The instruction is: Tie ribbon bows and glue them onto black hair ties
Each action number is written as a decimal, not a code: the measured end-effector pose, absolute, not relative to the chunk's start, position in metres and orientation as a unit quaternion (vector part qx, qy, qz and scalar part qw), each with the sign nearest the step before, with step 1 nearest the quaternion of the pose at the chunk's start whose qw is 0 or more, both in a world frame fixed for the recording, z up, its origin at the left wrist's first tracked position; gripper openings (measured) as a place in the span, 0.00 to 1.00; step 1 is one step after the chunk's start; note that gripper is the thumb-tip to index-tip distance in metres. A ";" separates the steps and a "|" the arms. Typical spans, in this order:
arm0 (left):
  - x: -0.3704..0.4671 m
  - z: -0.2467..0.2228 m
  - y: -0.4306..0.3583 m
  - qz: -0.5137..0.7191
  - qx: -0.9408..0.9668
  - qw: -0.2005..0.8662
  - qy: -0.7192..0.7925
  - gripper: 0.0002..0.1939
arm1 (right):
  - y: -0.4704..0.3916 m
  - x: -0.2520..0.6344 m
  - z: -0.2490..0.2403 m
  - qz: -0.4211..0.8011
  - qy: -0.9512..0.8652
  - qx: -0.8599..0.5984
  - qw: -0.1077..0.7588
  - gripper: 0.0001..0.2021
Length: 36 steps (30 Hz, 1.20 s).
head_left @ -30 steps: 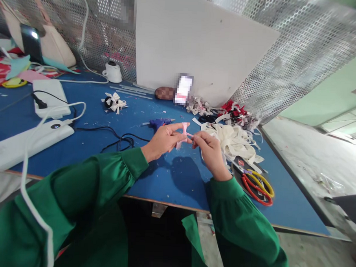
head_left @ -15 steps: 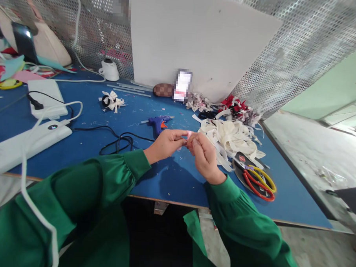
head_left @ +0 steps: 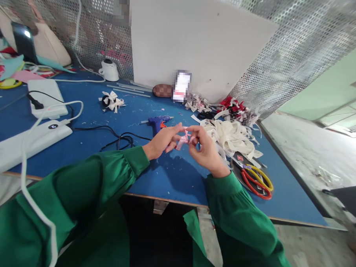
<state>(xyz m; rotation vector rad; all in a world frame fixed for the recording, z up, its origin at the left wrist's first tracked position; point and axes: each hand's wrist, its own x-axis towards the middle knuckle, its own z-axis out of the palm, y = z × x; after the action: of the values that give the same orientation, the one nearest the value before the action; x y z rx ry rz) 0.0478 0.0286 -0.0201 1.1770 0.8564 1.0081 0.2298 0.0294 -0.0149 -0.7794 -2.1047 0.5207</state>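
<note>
Between my two hands, above the blue table, is a pink ribbon (head_left: 182, 141) bent into loops, with one end hanging down. My left hand (head_left: 165, 140) grips it from the left with thumb and forefinger. From the right, my right hand (head_left: 205, 148) pinches the loop with its fingers curled. Just behind my left hand lies a blue glue gun (head_left: 159, 122) with an orange trigger. A heap of cream fabric strips (head_left: 229, 135) lies beyond my right hand. Scissors with red and yellow handles (head_left: 257, 180) rest on a dark round thing to the right.
Black cable (head_left: 118, 138) coils left of my hands. White power strips (head_left: 30, 144) lie at the left. A white-and-black bow (head_left: 112, 102), clear glue sticks (head_left: 129, 90), a brown case (head_left: 162, 90) and a lit phone (head_left: 181, 86) sit farther back. Red and grey scraps (head_left: 236, 110) are piled back right.
My hands have shifted their fingers on the ribbon. More pink ribbon shows now, looped and hanging below the fingers. My right hand has turned and its fingers have spread wider around the ribbon.
</note>
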 end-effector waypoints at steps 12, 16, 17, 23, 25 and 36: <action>0.053 -0.024 0.023 0.427 0.479 0.666 0.380 0.35 | 0.030 0.219 -0.029 0.116 -0.863 -0.300 0.389 0.07; 0.055 -0.024 0.020 0.462 0.484 0.644 0.371 0.33 | 0.031 0.217 -0.028 0.378 -0.685 -0.345 0.518 0.10; 0.055 -0.024 0.020 0.471 0.480 0.639 0.374 0.32 | 0.031 0.217 -0.027 0.424 -0.649 -0.343 0.531 0.12; 0.060 -0.030 0.023 0.547 0.421 0.616 0.379 0.20 | 0.031 0.209 -0.030 0.525 -0.593 -0.310 0.526 0.17; 0.061 -0.030 0.022 0.554 0.421 0.612 0.376 0.18 | 0.029 0.204 -0.030 0.540 -0.563 -0.309 0.544 0.17; 0.064 -0.031 0.019 0.567 0.469 0.565 0.373 0.12 | 0.029 0.190 -0.028 0.602 -0.400 -0.345 0.598 0.21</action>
<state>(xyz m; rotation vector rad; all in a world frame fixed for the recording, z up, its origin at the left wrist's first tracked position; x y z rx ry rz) 0.0635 0.0191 -0.0311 1.1030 0.8778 1.3343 0.1901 0.0286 -0.0278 -0.8009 -0.9286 1.3975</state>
